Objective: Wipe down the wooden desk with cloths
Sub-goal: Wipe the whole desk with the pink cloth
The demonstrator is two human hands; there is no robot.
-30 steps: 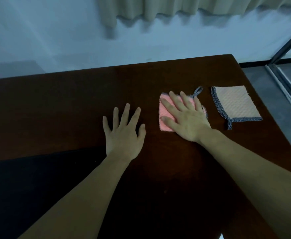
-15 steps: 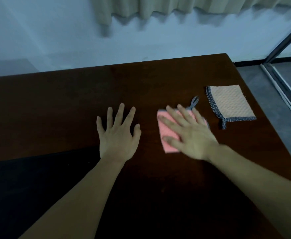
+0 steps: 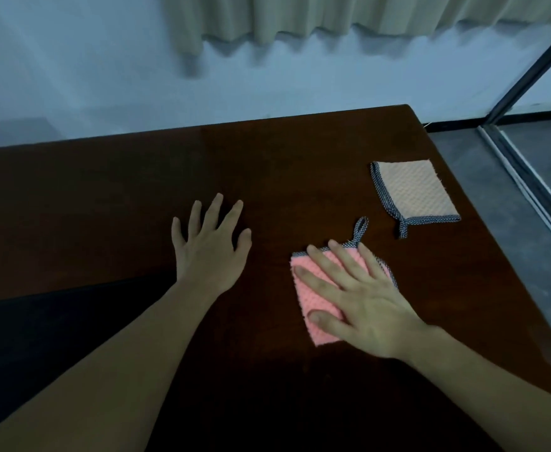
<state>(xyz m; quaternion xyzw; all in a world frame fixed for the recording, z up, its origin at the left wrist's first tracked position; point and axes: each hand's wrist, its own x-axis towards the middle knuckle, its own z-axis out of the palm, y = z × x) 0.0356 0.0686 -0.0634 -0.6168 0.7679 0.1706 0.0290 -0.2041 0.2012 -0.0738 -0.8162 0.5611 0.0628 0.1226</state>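
Observation:
A dark wooden desk [image 3: 287, 177] fills the view. My right hand [image 3: 362, 301] lies flat with straight, spread fingers on a pink cloth [image 3: 313, 301] with a grey dotted trim and a hanging loop, pressing it onto the desk near the right side. My left hand [image 3: 210, 247] rests flat on the bare wood, fingers spread, to the left of the pink cloth and apart from it. A second cloth, beige [image 3: 414, 190] with the same grey trim, lies alone at the desk's right, beyond the pink one.
The desk's right edge [image 3: 496, 256] runs diagonally, with grey floor [image 3: 496, 190] beyond it. A black area [image 3: 39, 327] covers the near left of the desk. A pale wall [image 3: 104, 76] and curtain hem [image 3: 300, 21] stand behind; a dark door frame [image 3: 528, 76] is at right.
My right hand has dragged the pink cloth toward me across the desk, away from the beige cloth. My left hand has stayed flat in about the same spot.

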